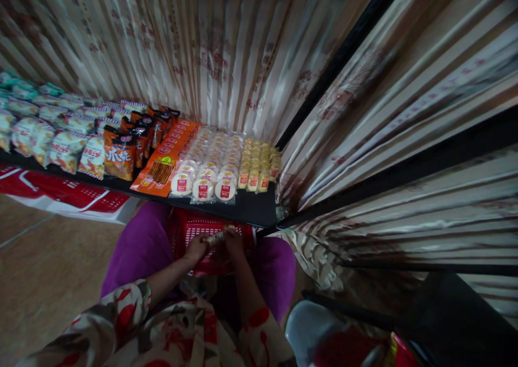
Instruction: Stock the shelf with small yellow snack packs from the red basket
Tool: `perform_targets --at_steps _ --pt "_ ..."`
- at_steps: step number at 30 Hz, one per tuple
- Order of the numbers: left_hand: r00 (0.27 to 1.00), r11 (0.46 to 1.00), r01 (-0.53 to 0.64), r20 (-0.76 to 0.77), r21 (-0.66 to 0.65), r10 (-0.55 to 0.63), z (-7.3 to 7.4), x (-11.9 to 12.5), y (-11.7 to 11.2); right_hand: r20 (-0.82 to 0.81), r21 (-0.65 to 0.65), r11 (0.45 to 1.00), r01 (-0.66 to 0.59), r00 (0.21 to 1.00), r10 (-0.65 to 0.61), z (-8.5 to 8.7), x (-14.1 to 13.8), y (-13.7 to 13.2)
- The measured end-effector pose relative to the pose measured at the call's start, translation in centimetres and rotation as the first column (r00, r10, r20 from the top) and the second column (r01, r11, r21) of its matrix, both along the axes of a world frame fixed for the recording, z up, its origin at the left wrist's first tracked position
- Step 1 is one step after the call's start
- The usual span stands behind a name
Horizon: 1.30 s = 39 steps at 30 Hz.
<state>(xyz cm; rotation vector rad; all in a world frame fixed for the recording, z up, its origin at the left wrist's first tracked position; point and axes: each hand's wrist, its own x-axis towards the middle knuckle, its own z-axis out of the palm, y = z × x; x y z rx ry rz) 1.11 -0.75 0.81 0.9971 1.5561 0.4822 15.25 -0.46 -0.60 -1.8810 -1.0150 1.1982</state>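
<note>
My left hand (196, 248) and my right hand (233, 243) are both closed on a small wrapped snack (215, 239), one at each end. Its wrapper looks yellowish and pale; the print is too blurred to read. The hands are over a red plastic basket (196, 230) with a slotted wall, between my knees below the shelf edge. Anything inside the basket is too dark to make out. Just above, on the dark shelf (253, 208), are rows of small yellow wrapped snacks (253, 179) and round white wrapped crackers (203, 188).
Further left on the shelf are a flat orange packet (164, 159), orange-and-black bags (118, 154) and several white snack bags (67, 150). A striped curtain (226, 48) hangs behind, crossed by dark poles (343, 59). A pale bucket-like container (305, 326) stands at lower right.
</note>
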Motion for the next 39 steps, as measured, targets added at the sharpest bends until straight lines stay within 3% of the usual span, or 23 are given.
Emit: perform_targets --at_steps 5,8,21,28,35,39 --pt "0.965 0.965 0.161 -0.236 0.209 -0.11 1.2 -0.1 -0.5 -0.046 0.026 0.999 0.036 0.998 -0.035 2.0 0.2 0.0" --pt "0.945 0.942 0.198 -0.307 0.271 -0.11 1.6 0.1 -0.9 -0.054 0.027 0.998 0.049 0.997 -0.048 3.1 0.1 0.0" --pt "0.971 0.898 0.177 -0.219 0.402 -0.094 4.2 1.1 -2.4 0.043 0.064 0.998 0.021 0.999 -0.023 6.8 1.0 0.0" --pt "0.971 0.852 0.208 -0.208 0.48 -0.12 5.9 1.5 -2.8 0.109 0.08 0.996 -0.029 0.994 0.02 7.8 1.7 0.0" --pt "0.972 0.82 0.232 -0.152 0.524 -0.178 6.6 1.8 -2.9 0.086 0.091 0.995 -0.049 0.995 0.042 8.9 1.7 0.2" --pt "0.971 0.806 0.239 -0.129 0.542 -0.201 6.6 1.8 -2.8 -0.033 0.1 0.995 -0.004 0.999 0.007 10.2 1.5 0.3"
